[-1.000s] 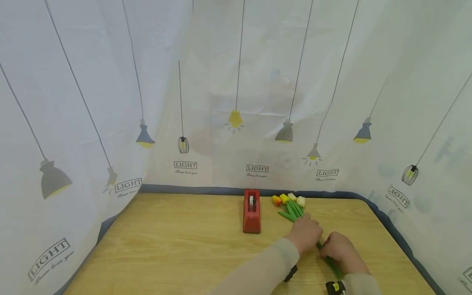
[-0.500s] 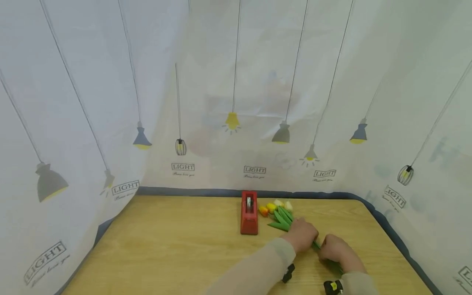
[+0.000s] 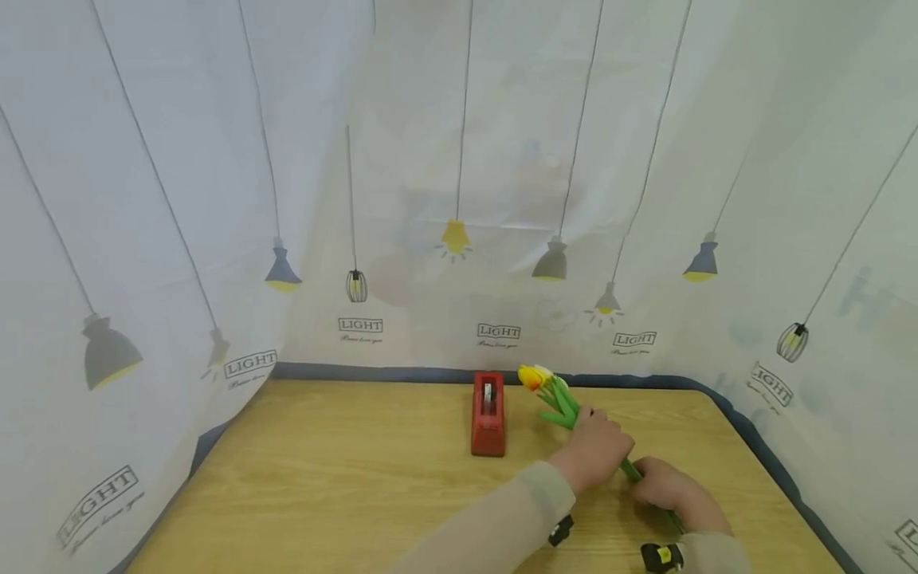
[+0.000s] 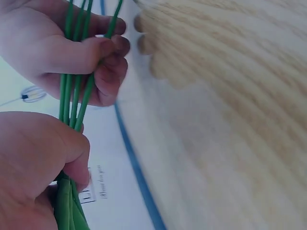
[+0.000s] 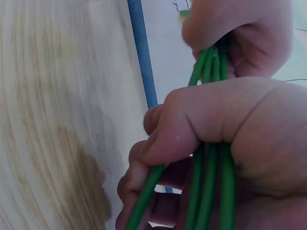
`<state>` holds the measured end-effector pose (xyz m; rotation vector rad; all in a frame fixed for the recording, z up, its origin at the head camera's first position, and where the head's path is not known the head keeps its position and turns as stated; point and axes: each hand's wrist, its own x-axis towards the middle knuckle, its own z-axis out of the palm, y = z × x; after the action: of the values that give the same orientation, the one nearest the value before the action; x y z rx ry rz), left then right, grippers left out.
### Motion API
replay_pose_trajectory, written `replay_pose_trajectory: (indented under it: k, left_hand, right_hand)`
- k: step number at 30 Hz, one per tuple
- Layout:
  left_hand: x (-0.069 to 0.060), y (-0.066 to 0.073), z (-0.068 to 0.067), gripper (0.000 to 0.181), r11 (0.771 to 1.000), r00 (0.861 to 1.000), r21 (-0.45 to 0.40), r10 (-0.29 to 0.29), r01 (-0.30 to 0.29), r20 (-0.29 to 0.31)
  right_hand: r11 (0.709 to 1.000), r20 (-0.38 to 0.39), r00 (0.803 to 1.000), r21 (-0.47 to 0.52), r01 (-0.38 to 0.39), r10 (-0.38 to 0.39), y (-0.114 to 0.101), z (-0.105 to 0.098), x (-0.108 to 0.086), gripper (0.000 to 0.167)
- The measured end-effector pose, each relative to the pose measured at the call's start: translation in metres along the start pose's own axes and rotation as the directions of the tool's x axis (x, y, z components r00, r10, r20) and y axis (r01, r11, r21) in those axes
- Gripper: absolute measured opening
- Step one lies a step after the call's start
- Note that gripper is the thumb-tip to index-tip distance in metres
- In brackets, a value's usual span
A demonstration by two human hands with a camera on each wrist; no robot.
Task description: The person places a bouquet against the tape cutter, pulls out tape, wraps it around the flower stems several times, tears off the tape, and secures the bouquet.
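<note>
The tulips (image 3: 564, 396) are being held by both hands over the right part of the tabletop (image 3: 344, 462), their heads (image 3: 534, 378) in yellow, orange and white pointing toward the far edge and their green stems (image 4: 64, 96) slanting back toward the near right corner. The left hand (image 3: 594, 450) is grasping the bunch below the heads, its thumb and fingers closing round the stems beside the leaves (image 4: 64, 206). The right hand (image 3: 670, 490) is grasping the same stems lower down, nearer the right edge. A bare stretch of stems is showing between the two hands; the lower part is emerging on the near side of the right hand. In the right wrist view, one stem is passing between the right thumb and fingers, spread apart from the others, which are running beneath the thumb.

A red dispenser (image 3: 488, 414) is standing near the far edge, left of the heads and apart from them. Pale sleeves (image 3: 495, 518) are covering the forearms. Beyond the tabletop, a white curtain (image 3: 423, 143) printed with lamps is hanging, its dark blue border (image 3: 402, 371) following the far and right edges.
</note>
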<state>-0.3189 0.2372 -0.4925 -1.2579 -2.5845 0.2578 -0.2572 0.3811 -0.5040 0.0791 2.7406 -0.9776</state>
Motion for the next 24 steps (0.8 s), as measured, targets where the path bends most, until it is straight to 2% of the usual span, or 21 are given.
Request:
replay_pose_trajectory:
  k: [3, 7, 10, 14, 15, 17, 20, 22, 24]
  left_hand:
    - [-0.004, -0.002, -0.004, 0.011, 0.999, 1.000, 0.037, -0.001, 0.000, 0.013]
    - [-0.014, -0.008, -0.010, 0.010, 0.999, 0.997, 0.045, -0.012, 0.008, 0.076]
    - [-0.026, -0.013, -0.015, 0.012, 0.998, 0.993, 0.055, -0.013, 0.007, 0.115]
    - [-0.047, -0.022, -0.023, 0.021, 1.000, 0.990, 0.024, -0.017, 0.014, 0.140]
    - [-0.052, -0.025, -0.024, 0.024, 1.000, 0.988, 0.004, -0.022, 0.021, 0.151]
    - [-0.062, -0.031, -0.025, 0.030, 0.998, 0.984, -0.045, -0.036, 0.045, 0.176]
    - [-0.077, -0.043, -0.020, 0.030, 0.997, 0.984, -0.059, -0.037, 0.049, 0.177]
    - [-0.088, -0.051, -0.017, 0.029, 0.997, 0.986, -0.051, -0.043, 0.051, 0.159]
    - [-0.100, -0.060, -0.013, 0.025, 0.998, 0.990, -0.028, -0.055, 0.059, 0.127]
  right_hand:
    - [0.999, 0.011, 1.000, 0.047, 0.020, -0.020, -0.002, 0.000, 0.000, 0.001]
    - [0.987, 0.096, 0.992, 0.150, 0.064, -0.079, 0.000, -0.001, 0.005, 0.007]
    - [0.978, 0.153, 0.975, 0.160, 0.136, -0.160, 0.001, -0.002, 0.010, 0.022]
    - [0.967, 0.152, 0.957, 0.098, 0.236, -0.249, -0.008, 0.000, 0.013, 0.046]
    - [0.963, 0.140, 0.955, 0.107, 0.248, -0.262, -0.012, 0.003, 0.013, 0.048]
    - [0.952, 0.148, 0.942, 0.098, 0.289, -0.301, -0.017, 0.008, 0.016, 0.045]
    - [0.940, 0.166, 0.927, 0.112, 0.321, -0.336, -0.026, 0.019, 0.021, 0.026]
    - [0.933, 0.164, 0.919, 0.095, 0.347, -0.358, -0.033, 0.027, 0.023, 0.017]
    - [0.934, 0.168, 0.919, 0.090, 0.347, -0.357, -0.045, 0.036, 0.024, 0.017]
